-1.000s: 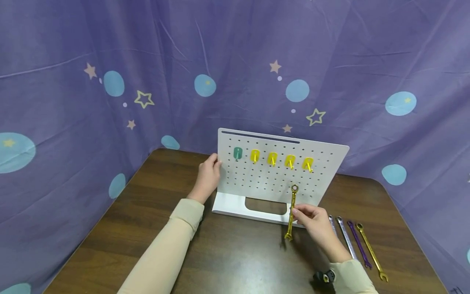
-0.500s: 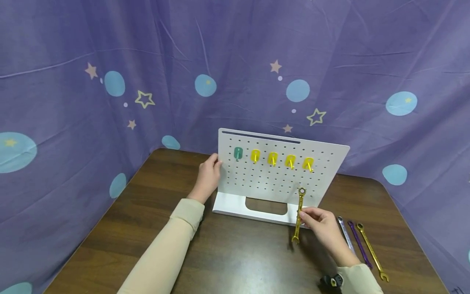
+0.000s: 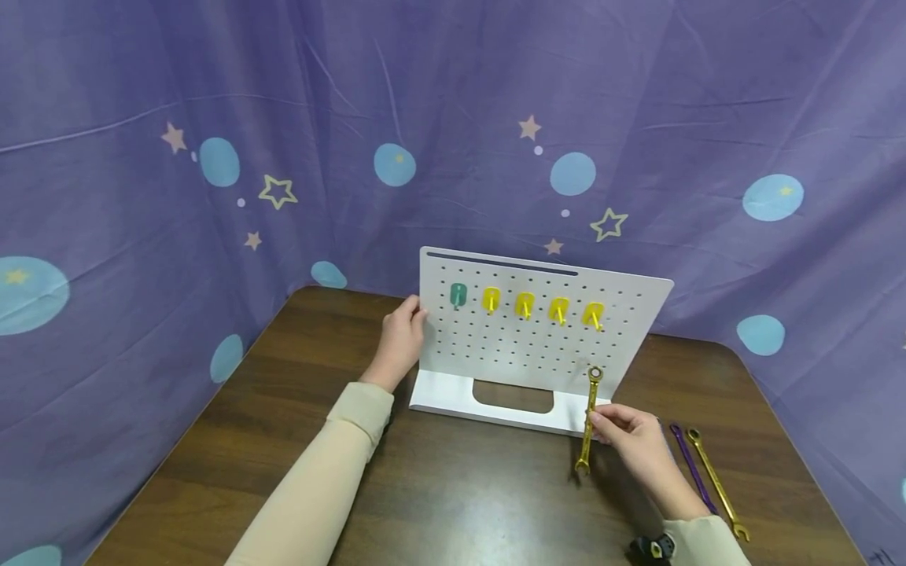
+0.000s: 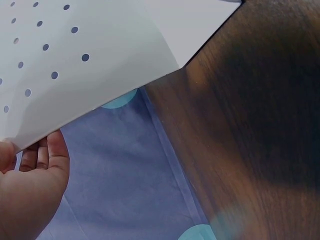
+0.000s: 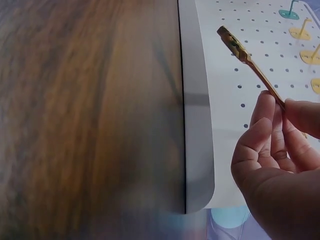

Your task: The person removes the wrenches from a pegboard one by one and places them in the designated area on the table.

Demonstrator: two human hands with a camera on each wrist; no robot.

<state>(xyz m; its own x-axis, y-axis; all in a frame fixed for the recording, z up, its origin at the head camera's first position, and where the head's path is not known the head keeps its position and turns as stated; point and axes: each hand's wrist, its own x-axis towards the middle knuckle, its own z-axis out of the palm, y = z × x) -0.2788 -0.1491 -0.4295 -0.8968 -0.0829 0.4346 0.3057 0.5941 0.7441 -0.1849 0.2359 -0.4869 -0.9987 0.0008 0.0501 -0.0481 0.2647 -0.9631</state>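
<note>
A white pegboard [image 3: 488, 346] stands on the table, with one green hook [image 3: 458, 295] and several yellow hooks [image 3: 491, 300] in a row across it. My left hand [image 3: 399, 342] grips its left edge; the left wrist view has the thumb in front and the fingers [image 4: 57, 150] behind. With thumb and fingertips, my right hand [image 3: 637, 452] pinches a gold combination wrench [image 3: 587, 444] around its middle. The wrench is nearly upright before the board's lower right part, ring end up and open end down. No hook carries anything.
To the right of my right hand lie a purple wrench [image 3: 692, 468] and another gold wrench [image 3: 716, 483] on the brown wooden table [image 3: 269, 440]. A purple curtain [image 3: 467, 102] with stars and blue spots surrounds the back and sides.
My right hand has moved right and slightly down with the gold wrench, away from the board's middle. It now covers the silver wrenches on the table. My left hand stays put.
</note>
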